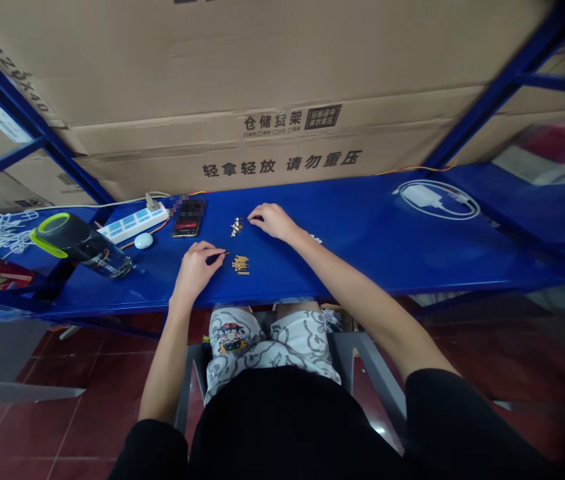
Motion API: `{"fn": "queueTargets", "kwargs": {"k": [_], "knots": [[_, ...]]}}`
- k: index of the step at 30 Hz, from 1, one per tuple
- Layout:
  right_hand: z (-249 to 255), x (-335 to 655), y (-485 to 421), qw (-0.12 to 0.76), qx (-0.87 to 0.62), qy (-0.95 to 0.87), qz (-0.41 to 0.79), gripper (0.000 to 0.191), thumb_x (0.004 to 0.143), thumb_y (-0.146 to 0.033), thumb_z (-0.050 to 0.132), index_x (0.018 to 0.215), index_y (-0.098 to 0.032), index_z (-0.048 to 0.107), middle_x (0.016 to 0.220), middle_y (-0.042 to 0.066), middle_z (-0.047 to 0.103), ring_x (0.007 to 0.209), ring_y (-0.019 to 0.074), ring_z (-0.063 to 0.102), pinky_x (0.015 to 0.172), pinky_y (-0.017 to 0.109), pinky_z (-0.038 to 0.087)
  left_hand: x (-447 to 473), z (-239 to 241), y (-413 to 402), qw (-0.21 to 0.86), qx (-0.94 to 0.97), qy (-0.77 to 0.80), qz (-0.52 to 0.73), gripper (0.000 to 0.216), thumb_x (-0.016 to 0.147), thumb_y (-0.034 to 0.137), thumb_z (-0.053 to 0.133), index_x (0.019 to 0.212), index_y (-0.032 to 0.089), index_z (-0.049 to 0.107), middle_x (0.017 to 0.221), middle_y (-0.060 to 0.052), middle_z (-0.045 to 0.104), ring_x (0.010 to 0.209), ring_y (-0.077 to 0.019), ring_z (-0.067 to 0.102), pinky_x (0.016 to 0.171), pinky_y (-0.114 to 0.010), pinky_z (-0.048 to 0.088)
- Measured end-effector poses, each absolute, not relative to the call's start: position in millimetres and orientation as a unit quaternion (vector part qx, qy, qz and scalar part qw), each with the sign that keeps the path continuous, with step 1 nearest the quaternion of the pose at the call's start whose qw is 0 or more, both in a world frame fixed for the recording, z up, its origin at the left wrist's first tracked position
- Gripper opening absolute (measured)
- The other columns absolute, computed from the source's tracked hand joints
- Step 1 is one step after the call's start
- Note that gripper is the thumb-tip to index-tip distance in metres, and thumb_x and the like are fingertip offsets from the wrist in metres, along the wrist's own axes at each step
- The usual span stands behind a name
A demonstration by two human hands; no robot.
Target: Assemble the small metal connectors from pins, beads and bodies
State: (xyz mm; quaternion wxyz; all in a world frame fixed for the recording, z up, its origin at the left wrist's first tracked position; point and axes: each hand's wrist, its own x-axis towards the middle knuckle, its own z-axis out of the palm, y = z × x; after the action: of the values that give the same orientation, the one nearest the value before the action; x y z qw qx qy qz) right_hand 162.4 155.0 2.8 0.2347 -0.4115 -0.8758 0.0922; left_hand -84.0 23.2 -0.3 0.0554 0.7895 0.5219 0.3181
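My left hand is over the front of the blue table, its thumb and forefinger pinched on a small thin brass-coloured piece. Just right of those fingertips lies a small pile of brass-coloured pins. Farther back, a second small pile of shiny silver and gold-coloured parts rests on the table. Beside that pile's right edge, my right hand has its thumb and forefinger closed together. Whatever is between them is too small to name.
A power strip, a phone, a white round object and a dark bottle are at left. A coiled white cable with charger lies right. Cardboard backs the blue table; small white bits sit behind my right forearm.
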Motion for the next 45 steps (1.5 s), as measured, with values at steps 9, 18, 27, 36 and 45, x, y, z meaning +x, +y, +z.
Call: {"fn": "queueTargets", "kwargs": {"k": [9,18,27,36,45], "knots": [[2,189,67,0.246,-0.360,-0.891,0.128,0.023,0.093,-0.014,0.061,0.103,-0.025,0.079,0.110,0.005,0.079,0.102,0.0243,0.072,0.093,0.041,0.057,-59,32,-19,0.058,0.768,0.524,0.364,0.018,0.098,0.032,0.062,0.099,0.024,0.078,0.096,-0.003,0.073,0.090,-0.0197,0.065,0.088,-0.037,0.053],[-2,203,-9,0.347,-0.434,-0.798,0.234,0.015,0.093,-0.019,0.061,0.103,-0.027,0.068,0.107,0.004,0.077,0.101,0.0229,0.074,0.090,0.038,0.059,0,16,-23,0.076,0.831,0.499,0.235,0.018,0.096,0.026,0.066,0.110,0.020,0.076,0.100,-0.005,0.071,0.096,-0.0230,0.064,0.087,-0.037,0.052],[-7,202,-7,0.335,-0.445,-0.804,0.208,0.010,0.093,-0.021,0.061,0.101,-0.026,0.066,0.101,0.005,0.071,0.094,0.0233,0.073,0.091,0.043,0.058,4,10,-15,0.052,0.847,0.478,0.225,0.016,0.097,0.027,0.064,0.107,0.022,0.076,0.098,-0.005,0.069,0.092,-0.0220,0.061,0.088,-0.039,0.047],[0,207,-9,0.311,-0.402,-0.837,0.202,0.017,0.096,-0.019,0.060,0.104,-0.024,0.074,0.113,0.009,0.073,0.105,0.0235,0.070,0.096,0.043,0.057,3,14,-11,0.062,0.859,0.454,0.227,0.010,0.094,0.023,0.066,0.095,0.018,0.074,0.097,-0.005,0.068,0.091,-0.0225,0.057,0.084,-0.037,0.046],[1,213,-5,0.310,-0.352,-0.864,0.185,0.021,0.098,-0.022,0.058,0.103,-0.026,0.077,0.107,0.006,0.077,0.102,0.0233,0.069,0.091,0.042,0.058,2,14,-10,0.062,0.877,0.426,0.216,0.010,0.095,0.023,0.063,0.098,0.018,0.071,0.100,-0.005,0.069,0.096,-0.0234,0.057,0.086,-0.037,0.045]]}}
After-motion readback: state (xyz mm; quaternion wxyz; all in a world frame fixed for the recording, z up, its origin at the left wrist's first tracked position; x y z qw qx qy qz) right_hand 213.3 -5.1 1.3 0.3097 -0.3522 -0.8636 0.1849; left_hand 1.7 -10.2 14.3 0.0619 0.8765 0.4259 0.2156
